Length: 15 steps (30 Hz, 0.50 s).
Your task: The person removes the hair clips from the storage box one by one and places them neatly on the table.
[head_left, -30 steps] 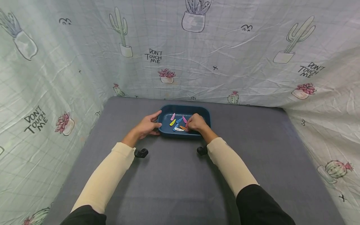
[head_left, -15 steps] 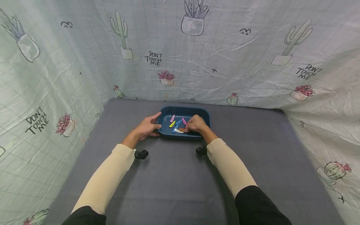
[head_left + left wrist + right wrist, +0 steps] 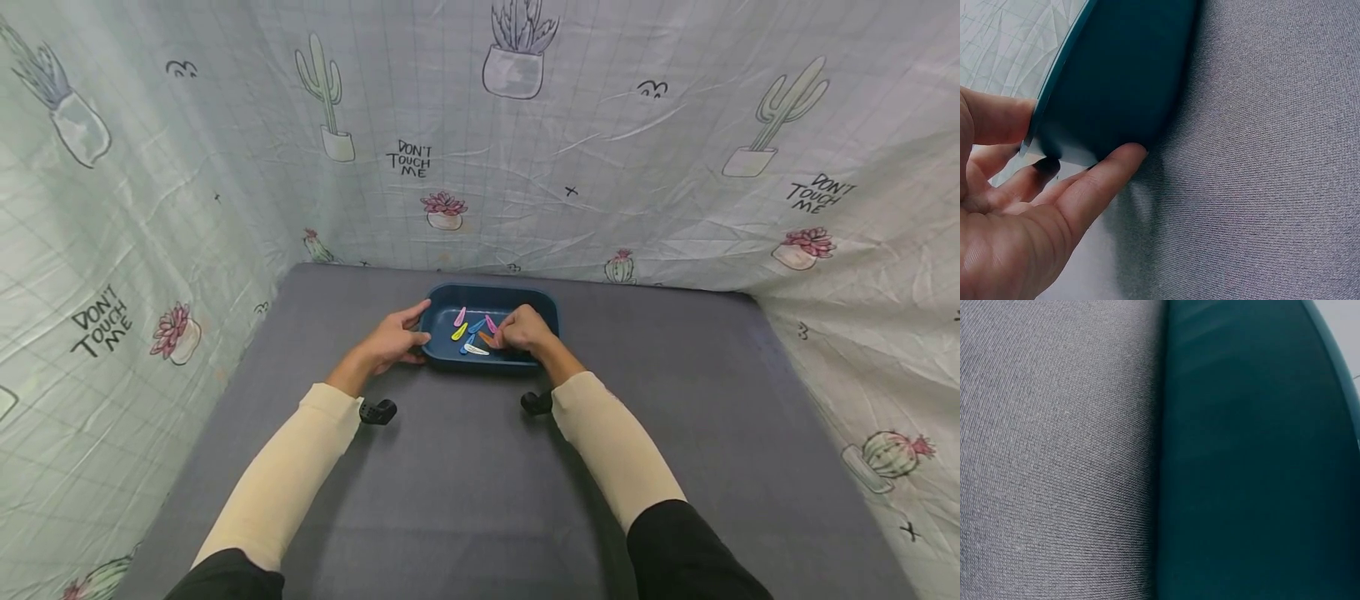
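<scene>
A dark blue tray (image 3: 491, 292) holds several small snap hair clips. My left hand (image 3: 392, 337) grips its left end; in the left wrist view the thumb lies on the rim and the other fingers lie against the wall. Inside the tray, my right hand (image 3: 525, 329) pinches the end of an orange hair clip (image 3: 486, 339). Around it lie a pink clip (image 3: 460, 317), a yellow clip (image 3: 460, 332), a magenta clip (image 3: 491, 324), a white clip (image 3: 476, 350) and blue clips (image 3: 477, 327). The right wrist view shows only the tray's outer wall (image 3: 1254, 456) and cloth, not the hand.
The tray stands toward the back of a table covered in grey cloth (image 3: 465, 483). A pale curtain (image 3: 525, 167) printed with cacti rises behind the table and along both sides. A black wrist camera (image 3: 378, 411) sits at the left cuff, another (image 3: 536, 403) at the right.
The orange clip has shifted and turned slightly in the right fingertips, showing more apart from the white clip. The left hand and tray stay in place; the head view has tilted a little.
</scene>
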Each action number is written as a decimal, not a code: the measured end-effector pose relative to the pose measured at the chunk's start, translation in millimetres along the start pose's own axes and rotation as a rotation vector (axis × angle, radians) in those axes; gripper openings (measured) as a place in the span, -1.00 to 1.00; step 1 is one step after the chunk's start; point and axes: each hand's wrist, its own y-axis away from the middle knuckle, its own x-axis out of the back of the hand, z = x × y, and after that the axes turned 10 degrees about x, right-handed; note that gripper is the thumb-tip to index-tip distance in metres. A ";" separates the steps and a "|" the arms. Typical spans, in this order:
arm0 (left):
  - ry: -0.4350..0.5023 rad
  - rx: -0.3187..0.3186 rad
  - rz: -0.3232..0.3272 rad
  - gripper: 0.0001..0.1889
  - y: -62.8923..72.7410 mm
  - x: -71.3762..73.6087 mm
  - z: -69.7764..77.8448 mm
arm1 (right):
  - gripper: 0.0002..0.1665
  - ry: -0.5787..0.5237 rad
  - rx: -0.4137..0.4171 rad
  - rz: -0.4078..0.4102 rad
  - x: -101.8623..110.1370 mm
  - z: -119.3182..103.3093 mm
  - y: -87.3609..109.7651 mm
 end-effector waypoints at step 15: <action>0.008 -0.005 0.007 -0.16 -0.5 0.4 -0.4 | -0.79 -0.236 0.024 0.109 4.8 -10.6 3.1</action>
